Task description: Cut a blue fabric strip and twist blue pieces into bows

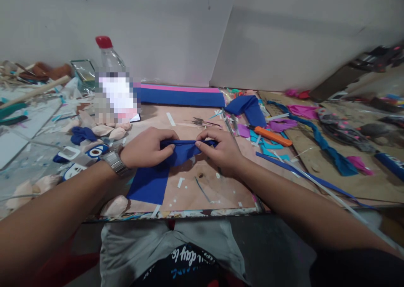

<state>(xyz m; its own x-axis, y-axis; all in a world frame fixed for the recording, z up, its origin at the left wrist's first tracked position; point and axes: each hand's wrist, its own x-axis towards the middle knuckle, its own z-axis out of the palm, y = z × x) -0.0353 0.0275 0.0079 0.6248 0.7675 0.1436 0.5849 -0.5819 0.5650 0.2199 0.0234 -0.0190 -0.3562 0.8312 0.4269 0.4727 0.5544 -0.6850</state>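
Note:
A strip of blue fabric (183, 151) is stretched between my two hands, its upper edge folded over. My left hand (150, 147), with a metal watch on the wrist, pinches the left part of the strip between thumb and fingers. At the right end, my right hand (219, 150) pinches the same fold. One flat end of the strip (150, 186) hangs down under my left hand onto the table. Small thread snips (202, 122) lie just beyond my hands.
Left are a clear red-capped bottle (110, 57), a lit phone (118, 94) and pale puffy pieces (115, 206). Behind lies a folded blue strip (183, 96). Right are an orange utility knife (273, 136), pink and teal scraps, and a thin white rod (328, 192) near my forearm.

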